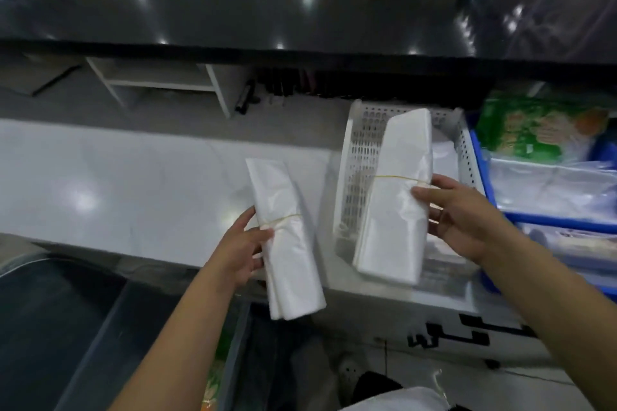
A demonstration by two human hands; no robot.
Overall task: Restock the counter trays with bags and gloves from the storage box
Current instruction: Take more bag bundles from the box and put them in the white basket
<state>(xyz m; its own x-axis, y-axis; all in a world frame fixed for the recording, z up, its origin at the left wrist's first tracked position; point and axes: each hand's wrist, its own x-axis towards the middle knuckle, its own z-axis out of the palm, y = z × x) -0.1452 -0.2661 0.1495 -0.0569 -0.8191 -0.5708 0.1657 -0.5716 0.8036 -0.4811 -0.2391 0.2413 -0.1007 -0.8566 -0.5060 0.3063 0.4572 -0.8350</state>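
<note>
Gripping bag bundles (287, 237), both hands (242, 248) hover beside the tray's rim (344, 177).

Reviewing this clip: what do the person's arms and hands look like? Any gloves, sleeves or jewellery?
Both arms are bare as far as the frame shows: no sleeves in view. The left hand and right hand wear no gloves, and no rings, watch or bracelets show.

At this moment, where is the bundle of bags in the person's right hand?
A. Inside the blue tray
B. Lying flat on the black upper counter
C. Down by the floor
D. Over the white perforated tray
D: the right hand holds the rubber-banded bundle of bags over the white perforated tray, while the blue tray lies further right.
</note>
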